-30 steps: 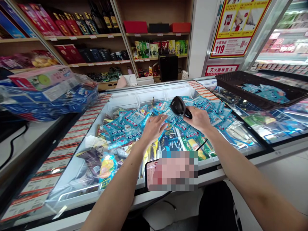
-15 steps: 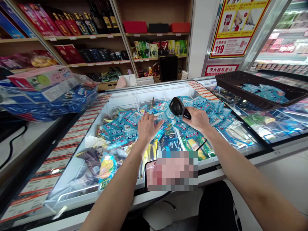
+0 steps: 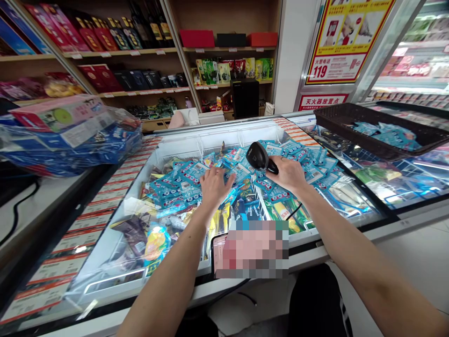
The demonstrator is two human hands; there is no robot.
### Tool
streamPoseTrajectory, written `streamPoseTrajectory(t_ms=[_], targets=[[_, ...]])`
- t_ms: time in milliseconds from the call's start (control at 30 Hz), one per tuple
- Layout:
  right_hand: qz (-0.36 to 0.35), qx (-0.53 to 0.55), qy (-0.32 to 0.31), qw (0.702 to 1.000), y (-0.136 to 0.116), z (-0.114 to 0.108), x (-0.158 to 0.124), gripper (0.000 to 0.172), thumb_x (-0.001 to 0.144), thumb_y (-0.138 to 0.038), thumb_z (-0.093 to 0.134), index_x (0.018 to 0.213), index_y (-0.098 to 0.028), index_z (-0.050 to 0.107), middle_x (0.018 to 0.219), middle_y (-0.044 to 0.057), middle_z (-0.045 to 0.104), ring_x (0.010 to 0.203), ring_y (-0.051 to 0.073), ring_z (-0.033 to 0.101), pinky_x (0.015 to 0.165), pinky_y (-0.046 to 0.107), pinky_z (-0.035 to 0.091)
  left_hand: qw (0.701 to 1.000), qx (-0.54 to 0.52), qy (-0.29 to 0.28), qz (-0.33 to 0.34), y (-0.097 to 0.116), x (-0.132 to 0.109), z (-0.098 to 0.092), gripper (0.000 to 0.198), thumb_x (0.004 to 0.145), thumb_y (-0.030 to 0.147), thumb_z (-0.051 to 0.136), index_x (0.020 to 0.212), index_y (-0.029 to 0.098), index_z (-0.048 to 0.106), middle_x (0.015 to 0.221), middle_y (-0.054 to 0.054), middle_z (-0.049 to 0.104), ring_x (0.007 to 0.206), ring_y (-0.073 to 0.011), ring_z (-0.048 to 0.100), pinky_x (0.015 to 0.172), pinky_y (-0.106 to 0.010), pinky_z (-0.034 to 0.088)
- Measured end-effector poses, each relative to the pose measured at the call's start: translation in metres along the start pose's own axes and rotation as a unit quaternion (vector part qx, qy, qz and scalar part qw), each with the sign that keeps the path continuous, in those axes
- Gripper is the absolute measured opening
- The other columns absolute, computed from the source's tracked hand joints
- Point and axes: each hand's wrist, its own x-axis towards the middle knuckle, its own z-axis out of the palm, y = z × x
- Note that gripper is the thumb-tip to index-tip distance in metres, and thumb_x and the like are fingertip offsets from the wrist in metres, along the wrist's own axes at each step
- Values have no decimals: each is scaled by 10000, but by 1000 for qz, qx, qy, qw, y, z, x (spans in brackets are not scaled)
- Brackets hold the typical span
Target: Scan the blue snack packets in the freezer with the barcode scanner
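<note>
A black handheld barcode scanner (image 3: pixel 257 157) is gripped by its handle in my right hand (image 3: pixel 288 174), its head tipped to the left over a spread of packets. My left hand (image 3: pixel 214 186) lies palm down on small blue packets (image 3: pixel 191 174), fingers forward and thumb apart, with nothing visibly held. Some of the packets have white barcode labels facing up. These packets cover the back part of a glass-topped freezer (image 3: pixel 196 292). On the freezer's front edge rests a phone (image 3: pixel 219 255), its screen mostly blurred out.
To the right, a dark brown plastic basket (image 3: pixel 382 152) holds more blue packets. A plastic-wrapped stack of boxes (image 3: pixel 70 126) stands at the left. Price labels (image 3: pixel 94 213) line the freezer's left side. Wooden shelves (image 3: pixel 228 49) with goods rise behind.
My left hand has shifted very slightly to the left over the packets. The scanner in my right hand is almost unmoved.
</note>
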Motion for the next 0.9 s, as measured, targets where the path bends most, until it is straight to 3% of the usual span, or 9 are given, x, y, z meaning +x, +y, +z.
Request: streamPoseTrajectory(t_ms=[200, 433, 633, 800, 900], targets=[[-8, 3, 0, 1000, -1, 0, 0, 396, 797, -431, 507, 1120, -210, 563, 929, 60, 670, 751, 196, 616, 605, 277, 374, 999, -31, 3, 30, -3, 2, 2, 547, 762, 635, 449, 1122, 236, 545, 1165, -117, 543, 1120, -330, 439, 907, -496, 334], [-12, 3, -8, 1000, -3, 0, 0, 399, 793, -421, 516, 1129, -210, 558, 941, 56, 670, 764, 198, 616, 611, 272, 375, 988, -145, 26, 35, -10, 5, 1, 509, 794, 449, 534, 1222, 226, 370, 1198, -103, 525, 1094, -265, 498, 858, -411, 406], [-33, 10, -12, 999, -4, 0, -1, 409, 788, -408, 520, 1143, -206, 550, 954, 54, 668, 785, 199, 618, 611, 268, 372, 976, -206, 37, 56, -13, 7, -1, 414, 847, 354, 458, 1223, 218, 353, 1279, -102, 468, 1086, -213, 499, 863, -353, 423], [-53, 17, -16, 998, -5, -2, -1, 421, 778, -404, 537, 1151, -209, 543, 937, 48, 670, 793, 198, 619, 617, 269, 379, 976, -212, 29, 37, -11, 5, -5, 384, 858, 339, 423, 1224, 236, 372, 1240, -77, 508, 848, -160, 554, 771, -321, 446], [-61, 24, -17, 998, -5, -2, -1, 420, 776, -398, 541, 1145, -200, 546, 939, 54, 672, 795, 195, 620, 617, 266, 382, 977, -210, 25, 26, -9, 4, -7, 382, 854, 334, 417, 1226, 251, 384, 1196, -63, 535, 655, -118, 514, 682, -306, 442]])
